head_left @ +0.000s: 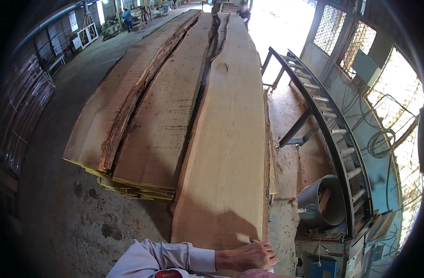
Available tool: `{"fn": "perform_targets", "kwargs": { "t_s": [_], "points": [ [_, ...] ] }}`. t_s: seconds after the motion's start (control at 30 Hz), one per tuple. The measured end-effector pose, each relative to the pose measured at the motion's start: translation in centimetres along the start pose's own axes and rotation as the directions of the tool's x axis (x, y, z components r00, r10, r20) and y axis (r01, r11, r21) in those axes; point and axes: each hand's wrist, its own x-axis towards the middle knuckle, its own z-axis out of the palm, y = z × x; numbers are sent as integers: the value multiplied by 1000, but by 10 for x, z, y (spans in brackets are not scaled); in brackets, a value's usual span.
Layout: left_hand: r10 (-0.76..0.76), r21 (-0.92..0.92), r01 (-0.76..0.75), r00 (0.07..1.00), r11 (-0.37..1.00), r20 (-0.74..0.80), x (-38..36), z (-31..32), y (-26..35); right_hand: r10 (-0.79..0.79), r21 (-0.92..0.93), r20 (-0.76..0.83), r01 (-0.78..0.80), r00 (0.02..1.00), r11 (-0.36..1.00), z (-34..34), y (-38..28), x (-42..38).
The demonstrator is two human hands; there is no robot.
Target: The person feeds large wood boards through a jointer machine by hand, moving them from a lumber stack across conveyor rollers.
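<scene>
A long, pale wooden plank [230, 139] with bark edges stretches away from me, its near end at my body. My left arm, in a light sleeve, reaches across this near end. At the plank's near right corner, my left hand [253, 255] is closed, with curled fingers at the edge. Just below it, a skin-toned strip at the bottom border looks like part of my right hand [263, 274]; its fingers are hidden. Left of the pale plank lie darker planks [161, 125] with rough bark edges, stacked and yellow at their near ends.
On the right stands a curved-looking roller conveyor [330, 125] with a black frame. A metal drum [309, 204] holding wood scraps sits below it. One person [243, 11] is at the planks' far end; another [127, 21] stands far left. Stacked boards [26, 106] line the left side.
</scene>
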Motion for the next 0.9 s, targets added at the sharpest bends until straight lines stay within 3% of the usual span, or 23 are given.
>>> {"fn": "perform_targets", "kwargs": {
  "t_s": [0.2,0.23,0.27,0.3,0.33,0.4,0.47,0.6,0.83,0.9],
  "points": [
    [-34,-41,35,999,999,14,1,-1,-1,333,-437,240,-205,912,876,-83,79,-35],
    [-48,-19,49,997,999,61,1,0,-1,336,-440,245,-205,909,874,-63,62,-33],
    [-64,-2,65,992,998,105,0,2,-1,45,-627,-131,-118,990,770,-24,25,-28],
    [-75,-13,77,992,997,100,0,3,0,-332,-791,-394,-131,857,598,-2,-8,-23],
    [-76,-25,79,990,997,122,1,1,-1,-323,-798,-384,-135,865,588,-3,-28,-25],
    [-79,-43,86,986,995,146,-1,4,-2,-55,-758,-405,-301,913,579,2,-73,0],
    [-42,24,39,994,999,106,-1,7,-4,204,-713,-413,-454,888,534,4,-106,9],
    [-36,29,33,989,999,144,1,2,-2,655,-621,-379,-705,653,344,23,-177,34],
    [-37,38,32,992,999,123,-1,9,-4,596,-680,-386,-654,704,331,23,-166,28],
    [-16,61,10,995,998,103,-1,8,-5,633,-628,-240,-615,736,477,6,-140,17]
  ]
}}
